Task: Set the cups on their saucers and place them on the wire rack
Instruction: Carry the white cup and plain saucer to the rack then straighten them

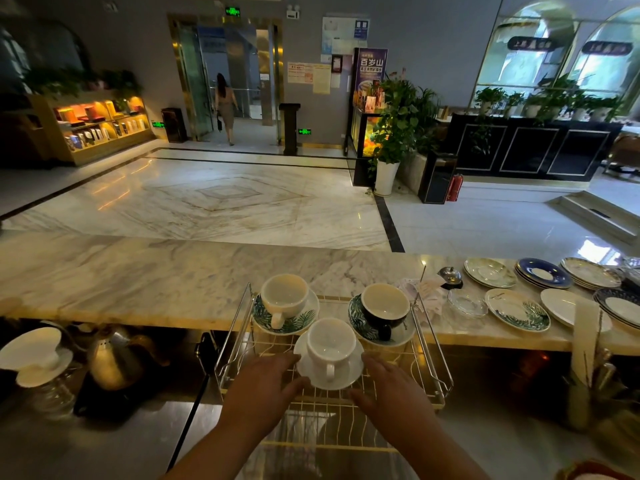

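A white cup (330, 344) is seated on a white saucer (346, 382) on the wire rack (325, 407), between the hands. The saucer's rim is flanked by the left hand (266, 386) and the right hand (388, 386), fingers extended, nothing gripped. Beyond the fingertips, a pale cup (284, 292) and a dark cup (384, 306) are set on leafy saucers.

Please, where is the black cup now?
In the head view, the black cup stands on a leaf-print saucer at the far right of the rack, beyond and right of the nearest white cup.
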The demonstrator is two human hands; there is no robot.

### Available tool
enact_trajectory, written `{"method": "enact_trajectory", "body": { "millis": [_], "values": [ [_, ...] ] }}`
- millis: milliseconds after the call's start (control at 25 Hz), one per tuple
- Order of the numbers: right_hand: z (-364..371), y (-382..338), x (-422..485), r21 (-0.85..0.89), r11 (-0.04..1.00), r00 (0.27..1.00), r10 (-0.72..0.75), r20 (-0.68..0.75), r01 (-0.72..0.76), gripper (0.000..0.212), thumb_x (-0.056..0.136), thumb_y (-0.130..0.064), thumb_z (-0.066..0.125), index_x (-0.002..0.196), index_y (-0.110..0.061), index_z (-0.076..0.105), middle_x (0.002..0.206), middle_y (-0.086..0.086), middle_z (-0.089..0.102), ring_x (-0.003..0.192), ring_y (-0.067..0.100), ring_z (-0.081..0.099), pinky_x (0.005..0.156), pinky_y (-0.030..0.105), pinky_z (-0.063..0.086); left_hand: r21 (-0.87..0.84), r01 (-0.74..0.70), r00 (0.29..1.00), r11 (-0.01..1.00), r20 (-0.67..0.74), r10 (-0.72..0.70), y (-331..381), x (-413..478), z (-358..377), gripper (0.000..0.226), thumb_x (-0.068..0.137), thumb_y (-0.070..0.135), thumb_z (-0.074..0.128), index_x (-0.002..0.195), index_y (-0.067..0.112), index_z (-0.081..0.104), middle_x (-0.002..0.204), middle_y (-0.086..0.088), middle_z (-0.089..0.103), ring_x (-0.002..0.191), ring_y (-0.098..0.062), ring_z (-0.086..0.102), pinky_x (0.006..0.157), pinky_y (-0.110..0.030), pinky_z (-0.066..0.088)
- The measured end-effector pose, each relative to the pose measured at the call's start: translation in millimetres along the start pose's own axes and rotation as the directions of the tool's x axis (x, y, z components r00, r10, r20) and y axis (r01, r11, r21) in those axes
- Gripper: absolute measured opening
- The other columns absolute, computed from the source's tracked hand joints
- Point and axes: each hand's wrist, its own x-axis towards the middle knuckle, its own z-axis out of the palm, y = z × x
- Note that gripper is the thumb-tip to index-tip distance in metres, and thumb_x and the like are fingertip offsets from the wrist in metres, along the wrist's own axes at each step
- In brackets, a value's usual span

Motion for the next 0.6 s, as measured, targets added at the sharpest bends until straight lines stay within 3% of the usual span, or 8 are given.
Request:
{"method": "enact_trajectory", "body": {
  "millis": [400,600],
  "values": [
    [2.0,2.1,0.3,-0.007,1.000,1.000,0.030,-0.007,-0.030,0.075,0.088,-0.072,0.050,0.151,-0.036,0.034,0.156,-0.011,0.044,0.140,0.014,0.043,0.110,0.040,0.041,0.043,-0.016,1.000,0.999,-0.005,0.016,1.0,3.2,1.2,0.055,0.090,0.066,0.058,0.138,0.039,0.057,0.128,0.010,0.068,0.120,-0.011,0.056,0.098,-0.032,0.044],
    [-1.7,-2.5,-1.4,-0.005,0.999,0.999,0.039,0.038,-0.039,0.076,0.088,-0.071,0.051,0.153,-0.035,0.032,0.158,-0.009,0.041,0.141,0.015,0.039,0.112,0.039,0.038,0.032,0.007,0.998,0.999,0.069,-0.009,-2.3,-4.8,4.3,0.069,0.088,0.066,0.060,0.149,0.041,0.039,0.148,0.010,0.054,0.137,-0.013,0.043,0.109,-0.036,0.039]
  ]
}}
